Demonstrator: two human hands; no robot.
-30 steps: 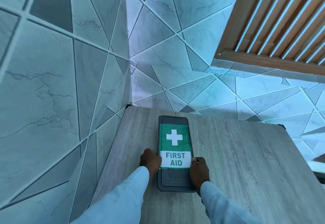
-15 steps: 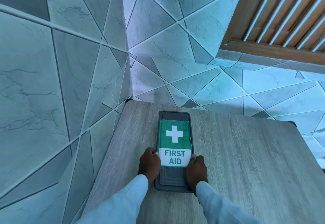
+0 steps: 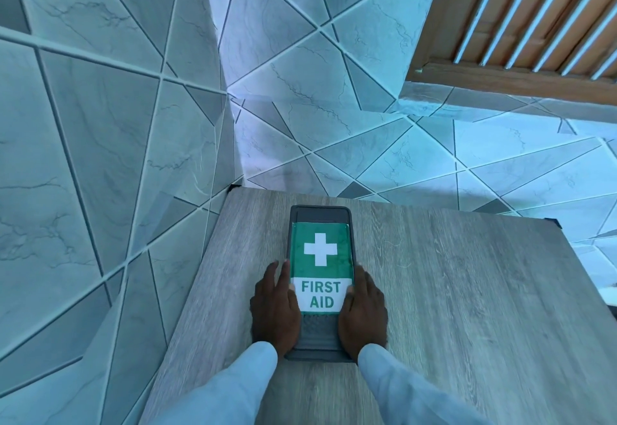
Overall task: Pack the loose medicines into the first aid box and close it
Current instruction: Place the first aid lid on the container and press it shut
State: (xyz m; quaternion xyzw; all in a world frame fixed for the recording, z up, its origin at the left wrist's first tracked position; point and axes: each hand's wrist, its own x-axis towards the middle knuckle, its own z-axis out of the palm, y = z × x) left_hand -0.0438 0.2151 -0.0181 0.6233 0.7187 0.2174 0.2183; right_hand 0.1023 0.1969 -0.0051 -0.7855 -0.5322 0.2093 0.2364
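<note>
Both hands have uncurled since 0.5 s ago. I see the left hand (image 3: 274,311) and right hand (image 3: 364,314) flat, fingers straight, flanking the closed box (image 3: 320,251), which lies on the tabletop (image 3: 450,291).

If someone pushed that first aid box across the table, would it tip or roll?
Probably neither: the first aid box lies flat and low on the wooden table, so it would likely slide. Its dark shell looks rigid, not floppy. The left hand and right hand flank its sides, suggesting an easy two-handed lift.
</note>
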